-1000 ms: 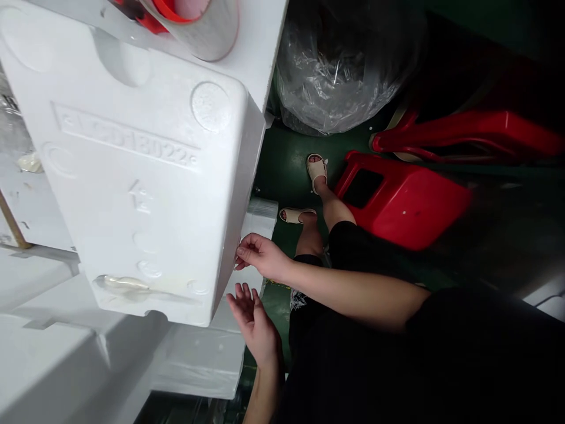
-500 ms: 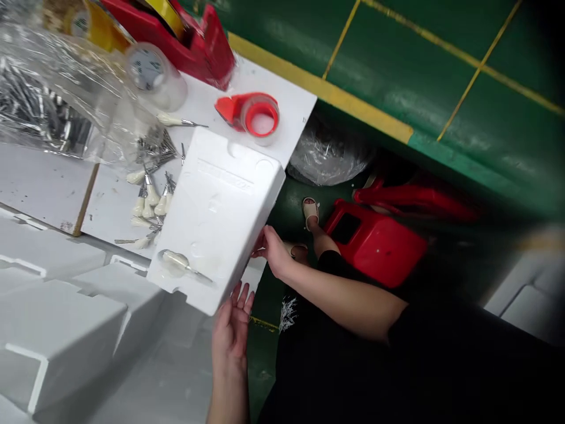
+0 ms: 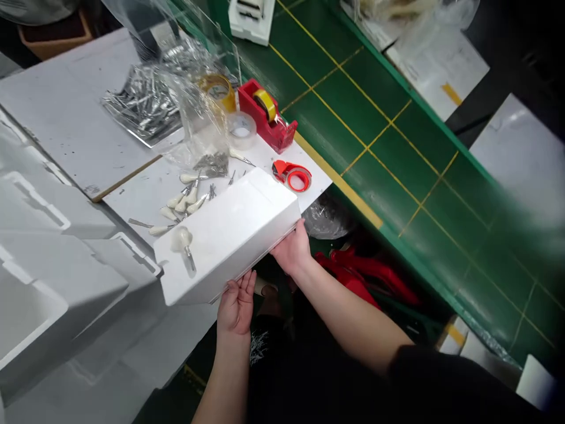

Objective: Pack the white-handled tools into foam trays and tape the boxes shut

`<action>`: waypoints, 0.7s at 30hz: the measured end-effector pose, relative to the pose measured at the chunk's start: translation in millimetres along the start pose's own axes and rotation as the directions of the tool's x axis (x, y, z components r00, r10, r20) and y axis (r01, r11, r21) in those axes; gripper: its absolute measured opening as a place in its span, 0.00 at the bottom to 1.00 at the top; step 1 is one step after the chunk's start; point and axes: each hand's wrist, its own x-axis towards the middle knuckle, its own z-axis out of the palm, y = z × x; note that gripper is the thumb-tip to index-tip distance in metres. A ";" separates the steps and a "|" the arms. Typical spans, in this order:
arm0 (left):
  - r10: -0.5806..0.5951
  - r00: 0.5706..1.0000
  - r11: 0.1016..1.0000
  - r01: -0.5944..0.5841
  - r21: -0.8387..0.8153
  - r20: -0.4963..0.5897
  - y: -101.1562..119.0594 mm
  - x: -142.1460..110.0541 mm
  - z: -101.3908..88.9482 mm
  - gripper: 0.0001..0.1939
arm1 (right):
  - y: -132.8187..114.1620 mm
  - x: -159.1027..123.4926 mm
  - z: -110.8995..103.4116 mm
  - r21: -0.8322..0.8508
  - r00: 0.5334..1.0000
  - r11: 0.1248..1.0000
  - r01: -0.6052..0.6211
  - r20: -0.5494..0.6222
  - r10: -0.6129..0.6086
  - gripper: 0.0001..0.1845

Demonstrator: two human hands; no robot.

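Observation:
A white foam box [image 3: 229, 235] rests at the near edge of the white work table [image 3: 132, 194]. My left hand [image 3: 236, 306] presses on its near lower edge, fingers stretched up against the foam. My right hand [image 3: 293, 250] grips the box's near right corner, fingers tucked under it. A small tool with a cream handle [image 3: 183, 241] lies on top of the box near its left end. Several more cream-handled tools [image 3: 185, 197] lie scattered on the table just behind the box.
A red tape dispenser [image 3: 267, 115], a clear tape roll [image 3: 242, 129] and a red hand tape cutter [image 3: 293, 175] sit behind the box. A plastic bag of metal parts [image 3: 145, 103] lies farther back. White foam trays [image 3: 57, 265] stand at left. Red stools [image 3: 371, 274] are under the table.
My view has swung upward from under the table to the tabletop. The foam box now lies flatter on the table edge, and my right hand has shifted to its near right corner.

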 end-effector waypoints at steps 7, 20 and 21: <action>0.083 0.991 0.981 -0.100 -0.169 -0.100 -14.8 -0.6 6.6 0.13 | -38.6 43.9 12.6 -0.258 0.996 0.966 -0.009 -0.093 -0.016 0.41; 0.050 0.847 0.876 -0.291 -0.384 -0.529 -58.8 -1.1 34.1 0.19 | -157.2 82.9 79.0 -0.699 0.707 -0.120 0.705 0.680 0.193 0.24; 0.082 0.834 0.897 -0.301 -0.325 -0.545 -64.9 -3.2 35.7 0.19 | -152.4 93.3 99.5 -0.689 0.676 -0.127 0.714 0.630 0.382 0.25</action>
